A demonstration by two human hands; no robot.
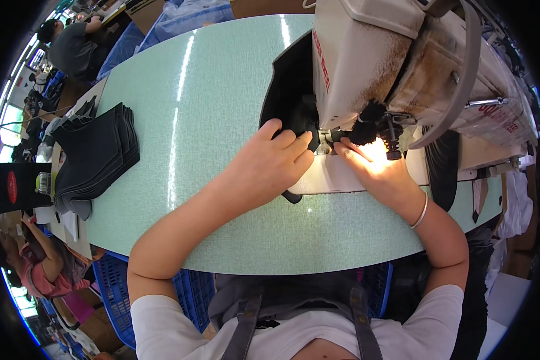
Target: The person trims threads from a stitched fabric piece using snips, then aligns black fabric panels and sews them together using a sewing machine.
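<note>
A white industrial sewing machine (pixel 366 57) with brown stains stands over the right part of a pale green table. Beneath its needle area, at the small metal presser foot (pixel 324 144), lies a black fabric piece (pixel 289 78) that rises behind my left hand. My left hand (pixel 282 153) has its fingers curled onto this fabric, just left of the foot. Right of the foot, my right hand (pixel 375 168) rests under the machine's bright lamp, fingertips close to the needle area. Glare and the machine head hide part of what its fingers touch.
Stacked black cut pieces (pixel 99 153) lie on the green table (pixel 222 108) at the left. More dark pieces (pixel 443 171) hang right of the machine. Blue plastic baskets (pixel 115 291) sit below the front edge. Other people (pixel 75 48) are at the far left and lower left.
</note>
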